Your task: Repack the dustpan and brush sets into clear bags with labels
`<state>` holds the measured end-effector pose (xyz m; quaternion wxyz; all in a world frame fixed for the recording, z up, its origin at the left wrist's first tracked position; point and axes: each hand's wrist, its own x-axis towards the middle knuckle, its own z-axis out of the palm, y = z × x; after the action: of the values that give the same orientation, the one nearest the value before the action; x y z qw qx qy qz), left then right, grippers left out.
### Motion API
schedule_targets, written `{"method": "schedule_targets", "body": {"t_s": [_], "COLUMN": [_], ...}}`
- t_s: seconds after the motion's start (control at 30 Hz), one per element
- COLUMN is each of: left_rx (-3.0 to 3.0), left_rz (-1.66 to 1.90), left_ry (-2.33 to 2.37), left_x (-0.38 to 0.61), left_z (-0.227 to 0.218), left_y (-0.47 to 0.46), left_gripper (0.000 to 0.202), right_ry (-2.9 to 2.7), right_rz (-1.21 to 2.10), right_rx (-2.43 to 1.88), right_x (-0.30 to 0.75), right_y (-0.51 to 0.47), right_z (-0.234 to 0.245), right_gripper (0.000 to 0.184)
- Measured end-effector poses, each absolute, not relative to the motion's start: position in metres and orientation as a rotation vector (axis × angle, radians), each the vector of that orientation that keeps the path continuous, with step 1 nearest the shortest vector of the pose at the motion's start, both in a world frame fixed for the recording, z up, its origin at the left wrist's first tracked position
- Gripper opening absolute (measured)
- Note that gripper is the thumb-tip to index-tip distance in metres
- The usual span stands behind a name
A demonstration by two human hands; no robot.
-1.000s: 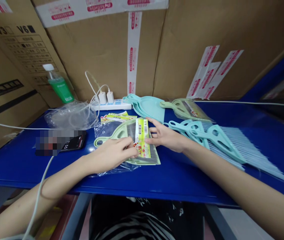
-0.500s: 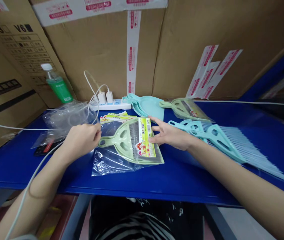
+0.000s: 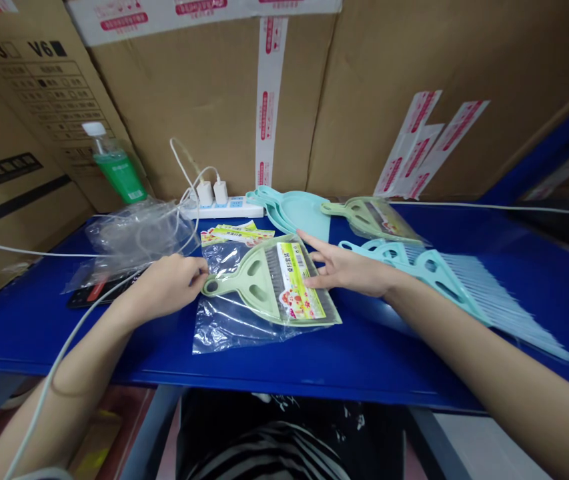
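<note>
A pale green dustpan-and-brush set [image 3: 250, 279] lies in front of me on a clear plastic bag [image 3: 234, 333]; whether part of it is inside the bag, I cannot tell. Across its bristles is a yellow-and-white label card [image 3: 300, 280]. At the handle's tip, my left hand [image 3: 174, 283] is closed, thumb and fingers pinching the end. My right hand [image 3: 349, 267] reaches in from the other side, fingers spread, the thumb at the label's edge and the index finger along the set's far corner.
Blue brushes [image 3: 444, 280] lie at the right, blue dustpans [image 3: 304, 210] behind. Another green set [image 3: 374, 217] is bagged. Label cards [image 3: 237, 233], a power strip [image 3: 229, 208], crumpled plastic bags [image 3: 139, 230], a phone-like black object [image 3: 99, 293] and a green bottle [image 3: 119, 170] occupy the left. Cardboard boxes [image 3: 204, 100] wall the back.
The green set and the bag have shifted a little to the right, and the label card now tilts more. My left hand moved right with the handle; my right hand shifted slightly right.
</note>
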<state>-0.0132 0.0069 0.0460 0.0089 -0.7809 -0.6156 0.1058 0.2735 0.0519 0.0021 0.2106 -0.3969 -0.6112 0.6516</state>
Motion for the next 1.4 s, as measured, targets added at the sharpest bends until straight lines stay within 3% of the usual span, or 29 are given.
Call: {"method": "schedule_targets", "body": {"t_s": [0.17,0.43,0.6,0.8,1.27,1.4], "left_rx": [-2.542,-2.496,-2.453,-2.39,-2.284,-2.257], "left_rz": [0.173,0.21,0.223,0.293,0.375,0.387], "left_ry": [-1.946,-2.034,-2.002,-1.956,-1.964,-1.96], "left_x": [-0.0154,-0.0118,-0.0124,-0.0125,-0.0115,-0.0113], "left_z": [0.0457,0.0484,0.0464,0.0451,0.0459,0.0452], "left_y": [0.0082,0.0086,0.0095,0.0096,0.0092,0.0091], "left_gripper": [0.022,0.019,0.022,0.025,0.029,0.028], "right_ry": [-1.698,-1.83,-1.837,-1.553,-1.385,-1.386], "right_rz": [1.791,1.721,1.729,1.848,1.902,1.909], "right_rx": [-1.13,-1.105,-1.135,-1.162,-1.092,-1.088], "right_x": [0.2732,0.2744,0.2733,0.2679,0.2714,0.2685], "right_y": [0.0501,0.0531,0.0533,0.0526,0.0583,0.056], "right_z": [0.0077,0.004,0.004,0.0064,0.0013,0.0017], "right_gripper": [0.113,0.061,0.05,0.021,0.041,0.055]}}
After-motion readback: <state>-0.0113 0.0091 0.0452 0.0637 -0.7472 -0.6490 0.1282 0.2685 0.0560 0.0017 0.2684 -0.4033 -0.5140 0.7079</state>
